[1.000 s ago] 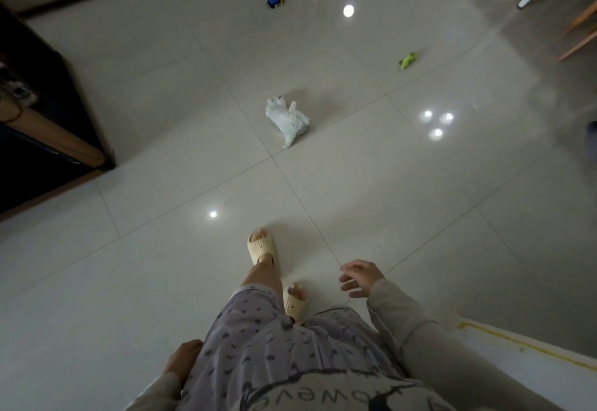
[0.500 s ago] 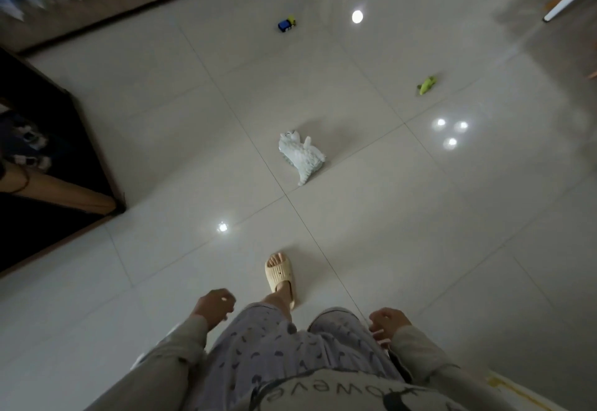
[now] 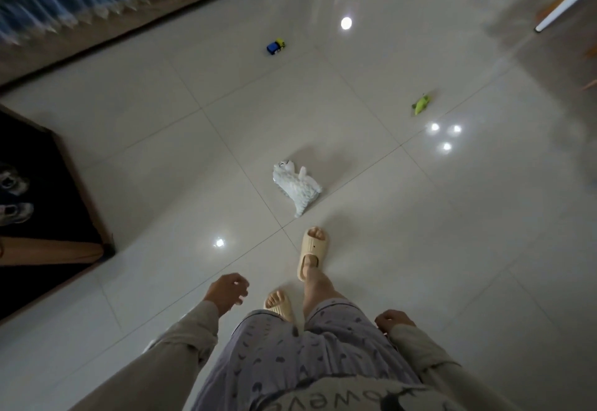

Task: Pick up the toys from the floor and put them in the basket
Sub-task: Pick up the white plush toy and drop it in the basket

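Glossy pale tile (image 3: 420, 249) is covering the whole floor, throwing back bright spots of ceiling light. A white plush (image 3: 297, 186) is lying on its side near the middle, just ahead of the forward slipper (image 3: 312, 250). Its long axis is running diagonally, head pointing up and to the left, tail end pointing down and slightly right toward the person, and its short legs are sticking out to the right. Farther off, a small blue and yellow car (image 3: 275, 46) is sitting near the edge of a sofa (image 3: 64, 51) with a fringed blue cover; it is too small to tell which way it is facing. A green toy (image 3: 421, 104) is lying well to the right, its length slanting from lower left to upper right.

The left hand (image 3: 226, 291) is hanging in front of the body, fingers loosely curled and spread, holding nothing. The right hand (image 3: 392, 319) is hanging beside the patterned shorts (image 3: 307, 355), fingers curled in and mostly hidden, so I cannot tell whether anything is in it. Both are well apart from every toy. A dark mat (image 3: 38, 184) with shoes is lying at the left.
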Demonstrator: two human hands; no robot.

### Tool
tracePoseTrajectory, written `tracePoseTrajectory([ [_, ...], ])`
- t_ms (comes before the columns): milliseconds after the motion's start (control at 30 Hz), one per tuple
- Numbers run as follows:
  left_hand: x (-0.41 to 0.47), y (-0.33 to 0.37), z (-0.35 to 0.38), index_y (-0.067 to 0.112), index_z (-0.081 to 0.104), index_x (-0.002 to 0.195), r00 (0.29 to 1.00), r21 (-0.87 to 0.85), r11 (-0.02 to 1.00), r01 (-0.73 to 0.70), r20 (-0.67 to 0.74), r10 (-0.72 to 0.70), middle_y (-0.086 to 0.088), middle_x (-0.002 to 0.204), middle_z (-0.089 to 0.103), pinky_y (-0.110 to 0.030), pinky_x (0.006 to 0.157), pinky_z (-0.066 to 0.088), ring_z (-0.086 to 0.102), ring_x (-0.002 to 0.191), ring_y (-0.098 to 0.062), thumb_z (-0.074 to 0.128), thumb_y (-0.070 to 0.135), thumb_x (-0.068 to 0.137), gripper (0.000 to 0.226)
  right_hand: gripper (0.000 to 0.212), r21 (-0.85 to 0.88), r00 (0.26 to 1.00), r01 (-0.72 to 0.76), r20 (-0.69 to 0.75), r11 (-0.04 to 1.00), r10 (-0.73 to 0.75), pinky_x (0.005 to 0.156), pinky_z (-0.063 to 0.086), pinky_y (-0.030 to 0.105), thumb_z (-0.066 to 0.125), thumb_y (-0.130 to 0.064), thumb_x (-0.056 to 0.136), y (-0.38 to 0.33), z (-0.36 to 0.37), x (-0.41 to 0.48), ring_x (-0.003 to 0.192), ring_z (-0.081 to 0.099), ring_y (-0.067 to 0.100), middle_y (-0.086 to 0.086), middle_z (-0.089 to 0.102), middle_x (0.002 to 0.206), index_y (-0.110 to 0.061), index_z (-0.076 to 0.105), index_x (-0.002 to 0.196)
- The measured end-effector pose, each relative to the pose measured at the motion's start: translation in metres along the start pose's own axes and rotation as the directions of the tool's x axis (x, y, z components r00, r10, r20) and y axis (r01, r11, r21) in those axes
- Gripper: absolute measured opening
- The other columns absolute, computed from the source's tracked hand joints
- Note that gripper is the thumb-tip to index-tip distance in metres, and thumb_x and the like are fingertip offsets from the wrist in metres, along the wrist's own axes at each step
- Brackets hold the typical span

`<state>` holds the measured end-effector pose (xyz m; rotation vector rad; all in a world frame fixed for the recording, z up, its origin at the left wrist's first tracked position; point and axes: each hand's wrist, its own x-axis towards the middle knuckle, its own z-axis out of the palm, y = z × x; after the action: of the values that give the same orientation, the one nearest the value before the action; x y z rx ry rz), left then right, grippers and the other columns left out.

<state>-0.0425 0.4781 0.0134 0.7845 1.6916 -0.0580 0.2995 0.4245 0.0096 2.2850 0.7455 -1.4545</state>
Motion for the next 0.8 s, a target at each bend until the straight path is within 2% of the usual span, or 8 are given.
tracePoseTrajectory([
  [100,0.006,-0.008,0.002,0.012,0.056,0.072,0.996,0.059,0.995,0.081,-0.034,-0.079,-0.005,0.067,0.057,-0.014,0.042,0.036,0.051,0.055,-0.016,0.046,0.002,0.091,0.023,0.014,-0.043,0.998,0.054,0.032,0.998,-0.053,0.096,0.047,0.033,0.051,-0.013,0.091,-0.036,-0.028,0.017,0.114,0.061,0.034,0.020,0.065,0.123,-0.012,0.065,0.091],
  [167,0.005,-0.013,0.003,0.012,0.054,0.064,0.983,0.051,0.983,0.176,-0.050,-0.174,-0.005,0.060,0.055,-0.011,0.033,0.033,0.047,0.051,-0.019,0.047,-0.002,0.089,0.029,0.017,-0.039,0.995,0.098,0.031,0.994,-0.097,0.088,0.051,0.034,0.051,-0.011,0.091,-0.059,-0.051,0.031,0.103,0.065,0.036,0.023,0.068,0.111,-0.013,0.057,0.075],
  [233,0.005,-0.011,0.002,0.013,0.053,0.065,0.969,0.053,0.968,0.246,-0.031,-0.244,-0.004,0.060,0.054,-0.012,0.029,0.030,0.046,0.048,-0.018,0.048,0.001,0.090,0.027,0.019,0.028,0.992,0.118,0.045,0.993,-0.119,0.068,0.049,0.029,0.049,-0.011,0.092,-0.082,-0.073,0.043,0.080,0.065,0.033,0.022,0.066,0.089,-0.010,0.056,0.074],
  [300,0.008,0.001,0.001,0.014,0.053,0.068,0.958,0.057,0.957,0.286,-0.020,-0.285,-0.003,0.062,0.055,-0.012,0.030,0.028,0.047,0.048,-0.016,0.049,0.005,0.091,0.024,0.023,0.095,0.989,0.126,0.060,0.987,-0.132,0.053,0.040,0.024,0.048,-0.010,0.093,-0.104,-0.093,0.054,0.060,0.057,0.025,0.015,0.060,0.072,-0.009,0.055,0.071],
  [433,0.028,0.045,-0.003,0.008,0.056,0.070,0.973,0.017,0.975,0.223,-0.062,-0.222,-0.009,0.066,0.057,-0.008,0.027,0.032,0.048,0.053,-0.020,0.048,-0.002,0.091,0.024,0.019,0.065,0.986,0.143,0.076,0.988,-0.148,0.049,0.039,0.022,0.047,-0.011,0.093,-0.135,-0.123,0.073,0.052,0.053,0.021,0.008,0.058,0.064,-0.008,0.057,0.077],
  [533,0.050,0.082,-0.012,0.007,0.060,0.081,0.981,-0.009,0.984,0.176,-0.082,-0.176,-0.012,0.074,0.061,-0.007,0.033,0.035,0.052,0.057,-0.018,0.046,-0.001,0.090,0.017,0.011,-0.028,0.982,0.154,0.111,0.988,-0.150,0.049,0.041,0.019,0.049,-0.014,0.092,-0.153,-0.139,0.084,0.058,0.057,0.022,0.012,0.063,0.078,-0.010,0.058,0.087],
  [633,0.076,0.116,-0.017,0.013,0.060,0.080,0.989,-0.007,0.989,0.145,-0.035,-0.146,-0.006,0.073,0.062,-0.014,0.045,0.038,0.055,0.060,-0.017,0.048,0.003,0.089,0.018,0.007,-0.015,0.986,0.135,0.101,0.991,-0.133,0.050,0.040,0.019,0.052,-0.012,0.090,-0.171,-0.152,0.102,0.066,0.059,0.025,0.013,0.063,0.084,-0.011,0.058,0.086],
  [800,0.139,0.165,-0.028,0.022,0.056,0.064,0.991,0.052,0.991,0.122,0.054,-0.125,-0.001,0.068,0.059,-0.026,0.069,0.048,0.056,0.064,-0.020,0.046,0.001,0.088,0.033,0.017,0.081,0.996,0.076,0.044,0.994,-0.080,0.044,0.038,0.016,0.053,-0.004,0.086,-0.207,-0.159,0.150,0.049,0.055,0.017,0.004,0.058,0.059,-0.013,0.058,0.072],
])
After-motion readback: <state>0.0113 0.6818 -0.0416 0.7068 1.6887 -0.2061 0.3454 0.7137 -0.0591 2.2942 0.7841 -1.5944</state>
